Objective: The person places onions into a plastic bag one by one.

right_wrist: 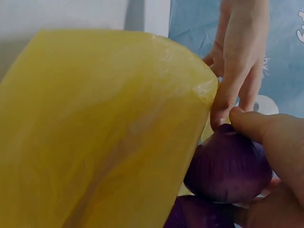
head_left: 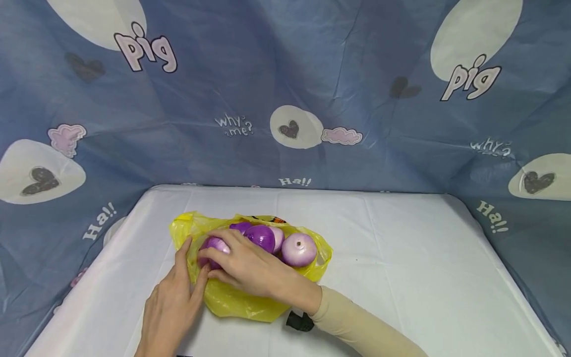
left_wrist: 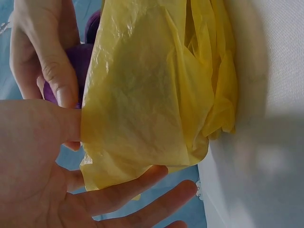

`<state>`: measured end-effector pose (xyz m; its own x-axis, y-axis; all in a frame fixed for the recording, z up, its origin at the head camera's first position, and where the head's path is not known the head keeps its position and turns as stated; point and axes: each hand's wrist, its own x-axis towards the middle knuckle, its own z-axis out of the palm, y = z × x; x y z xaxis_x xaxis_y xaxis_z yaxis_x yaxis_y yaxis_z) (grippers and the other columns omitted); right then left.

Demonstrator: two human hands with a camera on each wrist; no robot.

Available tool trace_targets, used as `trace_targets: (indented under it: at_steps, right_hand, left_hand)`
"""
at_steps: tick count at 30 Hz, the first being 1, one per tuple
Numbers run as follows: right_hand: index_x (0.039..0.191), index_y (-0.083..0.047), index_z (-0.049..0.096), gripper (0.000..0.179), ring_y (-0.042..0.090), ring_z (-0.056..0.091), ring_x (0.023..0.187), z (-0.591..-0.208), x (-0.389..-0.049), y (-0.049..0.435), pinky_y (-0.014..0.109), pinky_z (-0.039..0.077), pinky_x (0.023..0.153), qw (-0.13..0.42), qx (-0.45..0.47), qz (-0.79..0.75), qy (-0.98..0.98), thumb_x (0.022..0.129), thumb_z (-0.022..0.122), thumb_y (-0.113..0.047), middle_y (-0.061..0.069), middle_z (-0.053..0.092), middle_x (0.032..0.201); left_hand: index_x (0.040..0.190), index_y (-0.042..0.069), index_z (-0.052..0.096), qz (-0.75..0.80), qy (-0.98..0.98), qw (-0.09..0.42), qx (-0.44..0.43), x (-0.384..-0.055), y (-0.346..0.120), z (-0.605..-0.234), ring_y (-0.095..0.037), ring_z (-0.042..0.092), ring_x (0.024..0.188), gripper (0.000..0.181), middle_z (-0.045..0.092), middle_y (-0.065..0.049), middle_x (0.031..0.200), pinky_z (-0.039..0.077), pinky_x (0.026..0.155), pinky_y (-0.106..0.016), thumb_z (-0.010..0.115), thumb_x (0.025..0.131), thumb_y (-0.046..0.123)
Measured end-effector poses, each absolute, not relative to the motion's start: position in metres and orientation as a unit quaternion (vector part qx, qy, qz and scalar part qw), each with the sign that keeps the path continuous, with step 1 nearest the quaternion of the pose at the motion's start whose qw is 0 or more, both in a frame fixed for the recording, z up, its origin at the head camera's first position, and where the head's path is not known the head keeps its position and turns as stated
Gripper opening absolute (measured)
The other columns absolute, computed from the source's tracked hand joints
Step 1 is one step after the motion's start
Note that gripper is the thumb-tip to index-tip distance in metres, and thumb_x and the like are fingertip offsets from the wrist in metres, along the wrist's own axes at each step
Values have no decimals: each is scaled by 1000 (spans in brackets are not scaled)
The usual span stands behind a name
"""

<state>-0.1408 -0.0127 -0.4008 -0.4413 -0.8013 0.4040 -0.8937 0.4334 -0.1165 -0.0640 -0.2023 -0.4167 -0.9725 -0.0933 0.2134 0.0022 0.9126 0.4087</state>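
A yellow plastic bag lies on the table with its mouth facing up and several purple onions showing in it. My right hand reaches across the bag and grips a purple onion at the left end of the opening, fingers and thumb curled round it. At the bag's left rim is my left hand, its thumb and index finger spread apart and touching the plastic. The left wrist view shows its other fingers fairly straight beside the bag. A paler onion sits at the right end; another purple onion lies mid-bag.
White cloth covers the table. A blue printed sheet hangs behind it and at both sides. Near my right wrist is a small black object, partly hidden by the sleeve.
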Motion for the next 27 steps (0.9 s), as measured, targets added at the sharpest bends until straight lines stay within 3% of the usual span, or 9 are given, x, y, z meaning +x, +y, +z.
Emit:
trace_targets:
  at_steps: [4, 11, 16, 22, 27]
  right_hand:
    - [142, -22, 63, 37, 21, 47, 151, -402, -141, -11, 38, 35, 132, 150, 498, 147, -841, 109, 65, -37, 9, 54, 153]
    - [146, -21, 61, 45, 21, 48, 152, -403, -144, -10, 40, 40, 129, 169, 494, 143, -841, 106, 69, -39, 8, 56, 154]
    - [149, -24, 57, 47, 17, 54, 145, -403, -143, -14, 41, 40, 129, 162, 491, 93, -851, 108, 63, -45, 3, 56, 152]
    - [155, -26, 54, 51, 20, 58, 145, -404, -139, -14, 45, 40, 129, 179, 480, 65, -856, 109, 61, -47, 5, 53, 156]
    - [163, -25, 43, 62, 23, 50, 155, -403, -140, -13, 50, 40, 128, 179, 448, 34, -875, 109, 62, -47, 10, 48, 164]
  left_hand:
    - [168, 12, 29, -212, -970, 117, 25, -64, -202, -417, -51, 73, 75, 72, 74, -31, 116, 50, 55, -56, 61, 110, 39]
    - [168, 12, 28, -210, -971, 114, 26, -64, -201, -417, -53, 73, 79, 72, 74, -32, 118, 51, 56, -57, 60, 110, 40]
    - [168, 12, 29, -210, -970, 122, 23, -65, -202, -418, -54, 73, 80, 72, 73, -32, 119, 51, 57, -59, 62, 109, 38]
    - [167, 10, 30, -208, -970, 123, 23, -65, -202, -418, -54, 73, 79, 72, 73, -33, 119, 51, 56, -58, 64, 108, 34]
    - [167, 9, 29, -209, -971, 116, 25, -65, -202, -417, -55, 73, 82, 72, 72, -34, 125, 53, 58, -58, 61, 110, 39]
